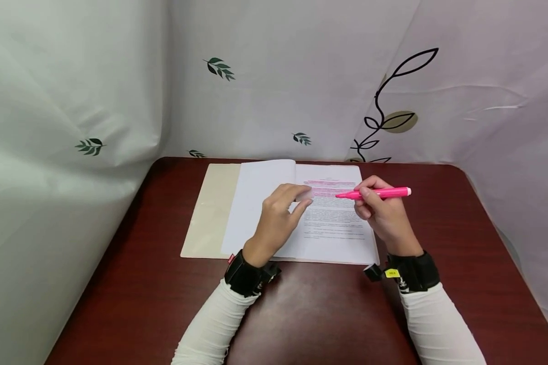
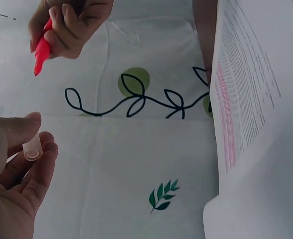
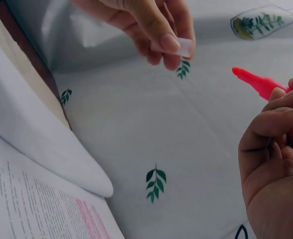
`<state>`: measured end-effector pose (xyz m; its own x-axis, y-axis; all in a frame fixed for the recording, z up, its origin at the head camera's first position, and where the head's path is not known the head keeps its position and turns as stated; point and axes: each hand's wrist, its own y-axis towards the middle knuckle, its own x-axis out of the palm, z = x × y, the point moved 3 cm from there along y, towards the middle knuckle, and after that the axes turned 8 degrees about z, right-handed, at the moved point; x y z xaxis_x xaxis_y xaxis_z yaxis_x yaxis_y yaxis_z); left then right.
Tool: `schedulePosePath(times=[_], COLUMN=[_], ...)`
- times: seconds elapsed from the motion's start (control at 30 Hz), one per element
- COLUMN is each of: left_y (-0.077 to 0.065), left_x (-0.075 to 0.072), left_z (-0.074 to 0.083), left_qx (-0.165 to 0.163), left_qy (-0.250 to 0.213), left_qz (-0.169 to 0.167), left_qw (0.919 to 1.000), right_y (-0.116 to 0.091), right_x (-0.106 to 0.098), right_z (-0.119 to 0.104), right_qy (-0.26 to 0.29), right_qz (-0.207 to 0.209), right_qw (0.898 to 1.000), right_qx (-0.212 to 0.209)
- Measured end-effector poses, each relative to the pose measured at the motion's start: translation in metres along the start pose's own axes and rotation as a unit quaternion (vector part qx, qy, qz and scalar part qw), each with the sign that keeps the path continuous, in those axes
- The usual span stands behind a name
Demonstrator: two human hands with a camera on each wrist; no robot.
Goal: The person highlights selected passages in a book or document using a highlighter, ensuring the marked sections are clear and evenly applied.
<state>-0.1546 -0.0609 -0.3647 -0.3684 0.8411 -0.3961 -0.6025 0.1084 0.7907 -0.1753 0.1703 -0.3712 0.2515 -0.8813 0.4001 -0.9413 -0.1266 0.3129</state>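
A pink highlighter lies in the grip of my right hand, its uncapped tip pointing left. My left hand pinches a translucent whitish cap between thumb and fingers, its hollow end visible in the left wrist view. Cap and highlighter tip are apart, facing each other. Both hands are held above an open document of printed text. Several lines near the top of its right page carry pink highlighting.
The document's left page is blank, and a cream folder cover spreads out beneath it. All this rests on a dark reddish-brown table. A pale curtain with leaf patterns surrounds the table's back and sides.
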Motion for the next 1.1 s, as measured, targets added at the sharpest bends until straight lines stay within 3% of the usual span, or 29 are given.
schedulePosePath(times=[0.37,0.63,0.87,1.1], left_y=[-0.001,-0.002,-0.002,-0.005], left_x=[0.003,0.006,0.008,0.009], left_z=[0.013,0.02,0.023,0.025], left_qx=[0.019,0.038,0.06,0.08], left_qy=[-0.01,0.002,0.007,0.012], left_qz=[0.002,-0.002,0.005,0.005], left_qw=[0.9998,0.9993,0.9982,0.9967], right_y=[-0.007,-0.01,-0.011,-0.014], right_x=[0.019,0.021,0.026,0.032], right_z=[0.0,0.005,0.009,0.011], right_qy=[-0.054,-0.075,-0.12,-0.129], right_qz=[0.01,0.011,0.019,0.003], right_qw=[0.998,0.997,0.993,0.992], right_qx=[0.013,0.015,0.008,-0.005])
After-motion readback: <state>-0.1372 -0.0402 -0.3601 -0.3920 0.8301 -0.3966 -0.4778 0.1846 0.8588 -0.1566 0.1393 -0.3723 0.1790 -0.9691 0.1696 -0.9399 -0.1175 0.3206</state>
